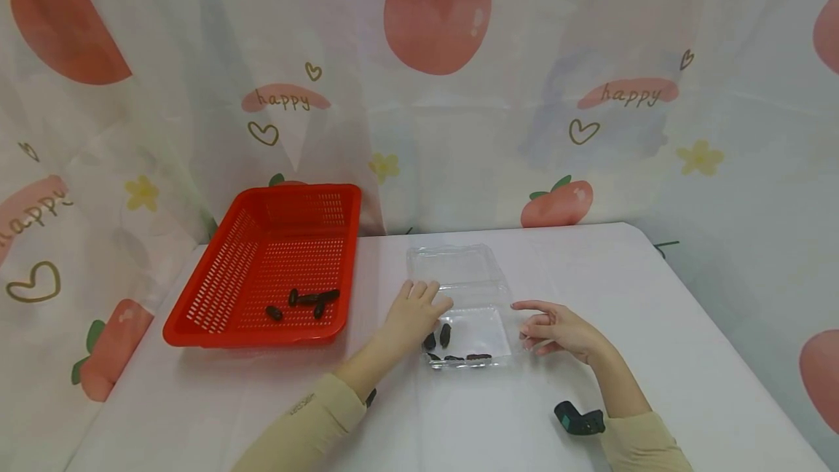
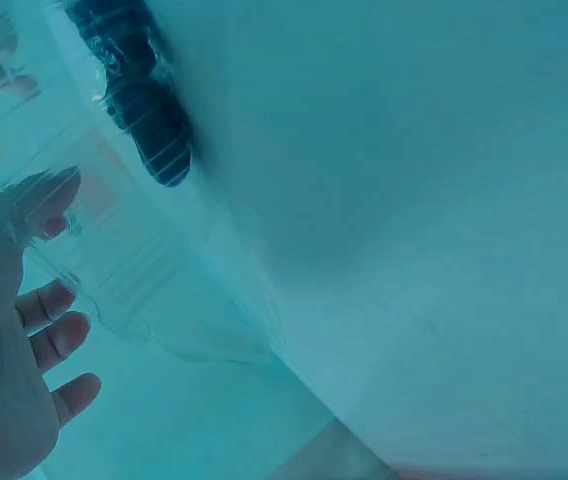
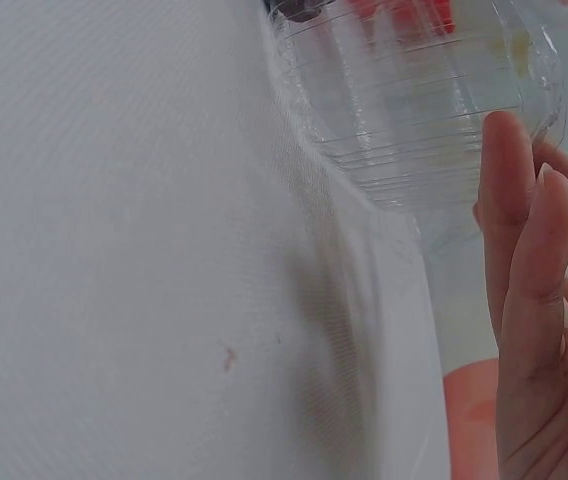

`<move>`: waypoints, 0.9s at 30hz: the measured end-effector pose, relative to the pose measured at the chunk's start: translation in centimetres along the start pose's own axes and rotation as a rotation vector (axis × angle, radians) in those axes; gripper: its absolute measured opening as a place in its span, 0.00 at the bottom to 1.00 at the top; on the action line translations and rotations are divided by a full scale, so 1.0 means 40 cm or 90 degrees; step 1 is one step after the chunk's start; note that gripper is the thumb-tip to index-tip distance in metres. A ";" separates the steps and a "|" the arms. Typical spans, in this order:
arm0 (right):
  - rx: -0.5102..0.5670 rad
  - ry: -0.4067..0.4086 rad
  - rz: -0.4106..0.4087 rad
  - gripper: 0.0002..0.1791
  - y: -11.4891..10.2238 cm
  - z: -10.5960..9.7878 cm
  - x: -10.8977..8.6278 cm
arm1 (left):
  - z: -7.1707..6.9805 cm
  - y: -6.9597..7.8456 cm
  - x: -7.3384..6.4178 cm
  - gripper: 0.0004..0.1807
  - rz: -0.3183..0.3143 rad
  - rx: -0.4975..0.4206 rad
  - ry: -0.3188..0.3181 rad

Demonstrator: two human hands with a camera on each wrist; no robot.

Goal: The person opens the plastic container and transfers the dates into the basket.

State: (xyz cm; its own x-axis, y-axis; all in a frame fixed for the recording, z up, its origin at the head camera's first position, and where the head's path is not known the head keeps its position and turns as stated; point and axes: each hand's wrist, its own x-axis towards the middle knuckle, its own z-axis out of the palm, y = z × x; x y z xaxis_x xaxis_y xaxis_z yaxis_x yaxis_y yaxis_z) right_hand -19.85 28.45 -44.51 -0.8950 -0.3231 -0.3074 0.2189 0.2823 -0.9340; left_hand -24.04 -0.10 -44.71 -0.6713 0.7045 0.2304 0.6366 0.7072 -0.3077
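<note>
A clear plastic clamshell box (image 1: 481, 326) stands on the table with its lid (image 1: 454, 265) raised at the back. Several small dark oblong pieces (image 1: 446, 335) lie in its left part and along its front edge. My left hand (image 1: 413, 315) is over the box's left side, its fingers loosely bent and apart in the left wrist view; whether it touches the plastic I cannot tell. Beside the right wall is my right hand (image 1: 557, 328), fingers extended and slightly bent, with nothing seen in its grasp. Through the clear wall, dark pieces (image 2: 149, 120) show in the left wrist view.
A red slotted basket (image 1: 262, 221) stands at the left of the white table (image 1: 590, 268), with several similar dark pieces (image 1: 319, 299) near its front. Behind the table hangs a fruit-patterned cloth (image 1: 446, 144). A black camera (image 1: 580, 419) sits at my right wrist.
</note>
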 end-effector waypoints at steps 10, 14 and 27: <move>-0.001 0.000 -0.002 0.32 0.000 0.000 0.002 | 0.002 0.014 0.028 0.23 0.049 0.011 -0.117; 0.000 -0.002 -0.003 0.33 0.002 0.000 0.003 | 0.012 0.017 0.039 0.23 0.068 0.008 -0.136; 0.002 0.000 0.002 0.33 0.000 0.000 0.003 | 0.005 0.023 0.051 0.22 0.106 0.019 -0.178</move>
State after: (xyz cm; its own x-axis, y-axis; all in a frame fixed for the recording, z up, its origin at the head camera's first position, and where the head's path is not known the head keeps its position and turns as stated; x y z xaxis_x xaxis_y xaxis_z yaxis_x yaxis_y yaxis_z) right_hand -19.97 28.42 -44.54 -0.8942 -0.3219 -0.3110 0.2236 0.2806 -0.9334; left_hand -24.90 1.97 -44.71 -0.6396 0.7639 -0.0859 0.7377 0.5786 -0.3480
